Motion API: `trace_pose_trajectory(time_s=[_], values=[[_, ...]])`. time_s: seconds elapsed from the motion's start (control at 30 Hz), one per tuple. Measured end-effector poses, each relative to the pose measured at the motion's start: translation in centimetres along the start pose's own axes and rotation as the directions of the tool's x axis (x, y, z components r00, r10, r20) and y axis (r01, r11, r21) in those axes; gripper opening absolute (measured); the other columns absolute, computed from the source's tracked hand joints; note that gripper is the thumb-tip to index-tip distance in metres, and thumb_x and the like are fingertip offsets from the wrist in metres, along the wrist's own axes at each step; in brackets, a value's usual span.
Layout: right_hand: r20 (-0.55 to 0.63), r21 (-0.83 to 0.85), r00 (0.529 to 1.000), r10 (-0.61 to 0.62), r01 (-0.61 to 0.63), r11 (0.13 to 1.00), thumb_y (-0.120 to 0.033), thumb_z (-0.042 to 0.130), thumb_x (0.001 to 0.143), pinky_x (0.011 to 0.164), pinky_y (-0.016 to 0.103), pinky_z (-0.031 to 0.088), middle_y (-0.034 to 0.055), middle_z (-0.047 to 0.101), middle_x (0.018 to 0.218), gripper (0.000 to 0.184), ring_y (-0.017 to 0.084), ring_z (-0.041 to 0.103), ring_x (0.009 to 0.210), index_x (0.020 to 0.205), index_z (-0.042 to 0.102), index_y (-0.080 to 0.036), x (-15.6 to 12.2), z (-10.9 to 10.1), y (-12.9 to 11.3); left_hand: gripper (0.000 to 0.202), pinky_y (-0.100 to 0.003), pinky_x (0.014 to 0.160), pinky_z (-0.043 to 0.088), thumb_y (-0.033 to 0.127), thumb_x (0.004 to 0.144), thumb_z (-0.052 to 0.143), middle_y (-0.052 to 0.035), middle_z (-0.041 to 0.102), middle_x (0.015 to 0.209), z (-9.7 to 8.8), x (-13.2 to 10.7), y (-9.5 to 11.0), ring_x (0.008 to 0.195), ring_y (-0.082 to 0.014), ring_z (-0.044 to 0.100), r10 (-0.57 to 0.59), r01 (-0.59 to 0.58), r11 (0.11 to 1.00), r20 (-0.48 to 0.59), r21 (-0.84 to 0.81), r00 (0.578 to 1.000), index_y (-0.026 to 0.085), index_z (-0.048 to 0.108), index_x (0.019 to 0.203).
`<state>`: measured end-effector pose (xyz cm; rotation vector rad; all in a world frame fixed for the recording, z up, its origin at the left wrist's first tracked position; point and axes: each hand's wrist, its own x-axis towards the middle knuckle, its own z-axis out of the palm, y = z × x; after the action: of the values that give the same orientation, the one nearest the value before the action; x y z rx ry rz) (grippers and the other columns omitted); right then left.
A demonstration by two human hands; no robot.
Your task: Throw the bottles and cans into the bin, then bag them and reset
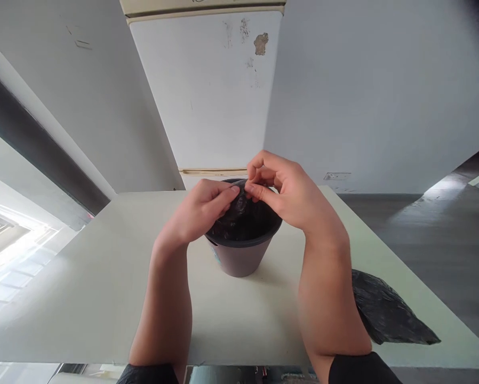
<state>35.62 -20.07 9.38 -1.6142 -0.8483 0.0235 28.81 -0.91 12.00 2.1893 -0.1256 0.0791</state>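
A grey-brown bin [243, 258] with a dark rim stands upright on the table, and a black plastic bag [237, 210] is inside it. Over the bin's far side, my left hand [207, 205] pinches the bag's edge between thumb and fingers. My right hand [281, 189] is right beside it, thumb and fingertips closed on the same gathered plastic. The two hands almost touch at the fingertips. Parts of the far rim are hidden behind them.
Another black plastic bag [391, 309] lies flat on the pale table [103, 277], at the right near my forearm. A white fridge [211, 90] with worn patches stands behind the table. The grey floor [415, 229] shows past the right edge.
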Motion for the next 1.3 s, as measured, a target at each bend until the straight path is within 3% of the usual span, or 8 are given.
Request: trace_pose_trajectory(time_s=[0.17,0.33,0.47,0.6,0.83,0.97,1.13,1.3], values=[[0.063,-0.119,0.995,-0.081,0.088,0.989,-0.021,0.056,0.096,0.084,0.036,0.047,0.0022,0.068,0.093,0.017,0.019,0.062,0.088,0.087,0.071,-0.023,-0.1,-0.3,0.4,0.047,-0.026,0.048,0.022,0.037,0.093,0.055,0.0009,0.025,0.057,0.3,0.2,0.1,0.052,-0.0092,0.026,-0.088,0.084,0.98,-0.012,-0.181,0.996,0.019,0.031,0.057],[0.126,-0.279,0.992,-0.028,0.062,0.958,-0.032,0.06,0.1,0.09,0.038,0.05,0.006,0.064,0.122,0.019,0.023,0.062,0.105,0.103,0.078,-0.027,-0.5,-0.4,-0.4,0.045,-0.026,0.048,0.03,0.037,0.093,0.055,0.0005,0.032,0.054,0.6,0.4,0.3,0.051,-0.0095,0.032,-0.069,0.048,0.971,-0.084,-0.232,0.994,0.02,0.037,0.055],[0.139,-0.32,0.99,0.008,0.037,0.947,-0.042,0.068,0.097,0.083,0.036,0.05,0.0065,0.062,0.121,0.019,0.022,0.061,0.099,0.095,0.077,-0.025,-0.3,0.4,-0.6,0.048,-0.025,0.049,0.035,0.036,0.095,0.055,-0.0005,0.041,0.053,0.7,0.2,0.5,0.052,-0.0101,0.039,-0.045,0.034,0.994,-0.112,-0.105,0.993,0.019,0.042,0.052],[0.098,-0.326,0.995,-0.026,0.056,0.944,-0.036,0.062,0.101,0.079,0.035,0.046,0.006,0.063,0.114,0.024,0.019,0.059,0.091,0.087,0.075,-0.022,0.1,0.7,-0.2,0.049,-0.025,0.056,0.047,0.036,0.099,0.047,-0.0021,0.056,0.056,0.9,0.1,0.4,0.057,-0.0129,0.056,-0.045,0.04,0.999,-0.304,-0.023,0.952,0.019,0.055,0.054],[0.038,-0.355,0.999,0.023,-0.008,0.935,-0.041,0.065,0.098,0.071,0.036,0.042,0.0056,0.065,0.114,0.027,0.017,0.056,0.079,0.081,0.073,-0.022,0.1,-0.4,0.6,0.026,-0.032,0.079,0.061,0.041,0.092,0.066,-0.0041,0.079,0.085,0.5,1.1,-1.1,0.086,-0.0225,0.075,0.013,0.008,0.999,-0.44,0.045,0.898,0.021,0.082,0.088],[0.017,-0.42,0.997,0.081,-0.066,0.905,-0.04,0.067,0.094,0.068,0.037,0.041,0.0063,0.065,0.112,0.029,0.019,0.056,0.08,0.071,0.069,-0.022,-0.1,-0.8,2.1,0.024,-0.038,0.088,0.062,0.033,0.086,0.069,-0.0058,0.081,0.089,-0.6,2.0,-3.0,0.089,-0.0251,0.077,0.01,0.092,0.981,-0.52,0.17,0.854,0.022,0.084,0.101],[-0.112,-0.521,0.993,0.032,-0.087,0.849,-0.029,0.072,0.086,0.069,0.039,0.042,0.0097,0.061,0.093,0.028,0.028,0.056,0.095,0.061,0.061,-0.022,-0.7,-1.1,3.3,0.014,-0.051,0.102,0.056,0.027,0.084,0.069,-0.0068,0.08,0.086,-1.5,2.4,-4.2,0.096,-0.0305,0.075,0.037,0.248,0.886,-0.592,0.392,0.805,0.024,0.083,0.087],[-0.065,-0.535,0.996,0.065,-0.09,0.84,-0.024,0.073,0.086,0.075,0.039,0.044,0.0088,0.064,0.095,0.007,0.029,0.06,0.097,0.09,0.068,-0.024,-0.6,-0.6,2.1,0.016,-0.046,0.1,0.058,0.027,0.086,0.068,-0.0043,0.079,0.082,-1.2,2.1,-3.3,0.094,-0.0276,0.076,0.061,0.201,0.889,-0.542,0.411,0.838,0.025,0.081,0.093]])
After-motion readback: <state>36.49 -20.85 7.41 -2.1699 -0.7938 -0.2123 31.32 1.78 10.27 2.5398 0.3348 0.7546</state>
